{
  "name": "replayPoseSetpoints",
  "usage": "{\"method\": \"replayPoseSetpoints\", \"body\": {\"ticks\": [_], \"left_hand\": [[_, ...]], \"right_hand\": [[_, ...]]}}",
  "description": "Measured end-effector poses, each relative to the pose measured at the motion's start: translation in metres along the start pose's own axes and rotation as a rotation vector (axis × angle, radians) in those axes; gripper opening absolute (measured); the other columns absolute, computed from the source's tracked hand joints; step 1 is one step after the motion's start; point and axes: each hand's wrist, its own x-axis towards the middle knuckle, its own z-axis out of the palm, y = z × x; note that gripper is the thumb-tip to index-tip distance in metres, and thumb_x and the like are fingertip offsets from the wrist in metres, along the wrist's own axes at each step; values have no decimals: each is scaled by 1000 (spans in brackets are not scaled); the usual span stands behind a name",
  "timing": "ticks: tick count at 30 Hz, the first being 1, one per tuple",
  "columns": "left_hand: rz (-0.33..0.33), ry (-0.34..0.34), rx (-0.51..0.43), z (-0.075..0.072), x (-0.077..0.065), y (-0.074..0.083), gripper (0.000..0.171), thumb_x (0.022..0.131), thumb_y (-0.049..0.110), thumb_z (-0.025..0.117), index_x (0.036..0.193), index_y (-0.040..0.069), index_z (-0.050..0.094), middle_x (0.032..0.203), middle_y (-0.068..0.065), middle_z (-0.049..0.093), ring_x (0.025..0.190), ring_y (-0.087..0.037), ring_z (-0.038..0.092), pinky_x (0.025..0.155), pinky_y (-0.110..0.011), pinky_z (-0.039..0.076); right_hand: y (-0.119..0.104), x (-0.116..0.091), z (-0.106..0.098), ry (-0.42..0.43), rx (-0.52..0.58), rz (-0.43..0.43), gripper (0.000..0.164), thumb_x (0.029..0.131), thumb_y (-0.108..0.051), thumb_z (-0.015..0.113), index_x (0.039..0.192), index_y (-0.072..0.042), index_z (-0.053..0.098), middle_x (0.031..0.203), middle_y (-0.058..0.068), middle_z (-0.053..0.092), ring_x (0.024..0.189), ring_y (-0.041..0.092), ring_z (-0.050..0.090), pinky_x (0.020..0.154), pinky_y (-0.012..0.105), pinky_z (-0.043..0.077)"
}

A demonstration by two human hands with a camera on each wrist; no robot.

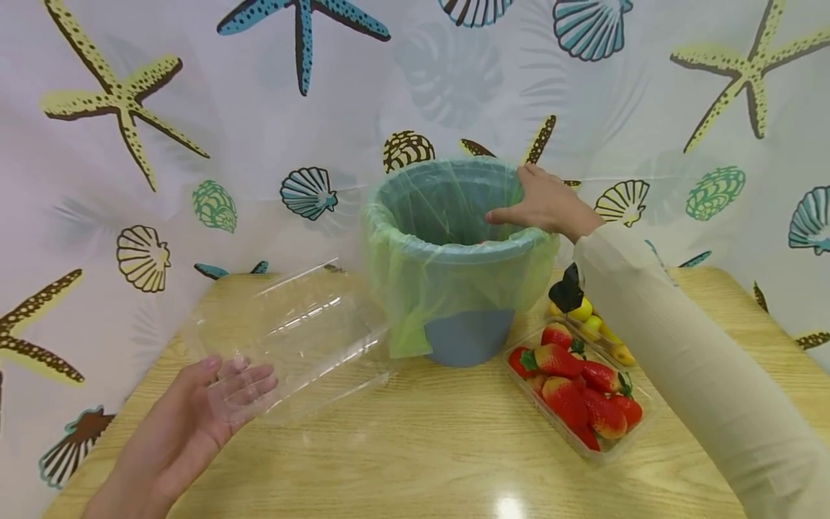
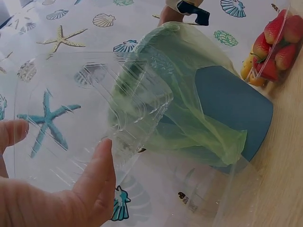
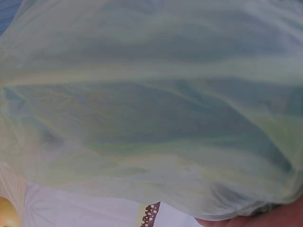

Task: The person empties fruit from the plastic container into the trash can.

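In the head view, my left hand (image 1: 214, 411) holds a clear plastic box (image 1: 318, 331) tilted in front of me, its fingers showing through the plastic. In the left wrist view, the box (image 2: 137, 94) spreads between thumb and fingers. My right hand (image 1: 547, 202) lies over the right rim of a blue-grey bin (image 1: 470, 335), thumb stretched over the opening. A thin yellow-green bag (image 1: 402, 281) lines the bin and hangs over its outside. Some of the bag (image 3: 151, 113) fills the right wrist view, with part of the hand at its lower edge. A small red bit shows inside the bin.
A clear tray of strawberries (image 1: 577, 382) sits on the wooden table (image 1: 415, 447) to the right of the bin. Behind it, partly under my right sleeve (image 1: 700, 360), are yellow fruits (image 1: 593, 324). A patterned cloth (image 1: 259, 130) with starfish and shells hangs behind the table.
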Motion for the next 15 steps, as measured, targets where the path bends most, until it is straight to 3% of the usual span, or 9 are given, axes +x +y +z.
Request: {"method": "replayPoseSetpoints", "body": {"ticks": [7,10,15], "left_hand": [[-56,-192,-158,-3,-8,-13,39,105,18,13,118,5,47,117,-11,52,122,-29,53,106,-46,39],[-79,-252,-155,-2,-8,-18,52,105,19,9,111,5,58,114,-7,57,123,-27,54,108,-43,38],[-125,-286,-88,0,-6,-29,58,105,19,9,107,8,66,116,-3,60,120,-22,56,107,-39,41]], "right_hand": [[0,0,1,3,5,4,95,90,-47,56,152,2,3,159,22,1,147,39,4,117,55,13],[0,0,1,4,5,6,95,90,-47,56,152,2,3,159,22,1,147,39,4,117,55,13],[-1,-1,1,5,-3,3,95,90,-47,56,152,2,4,159,22,1,147,39,4,117,55,13]]}}
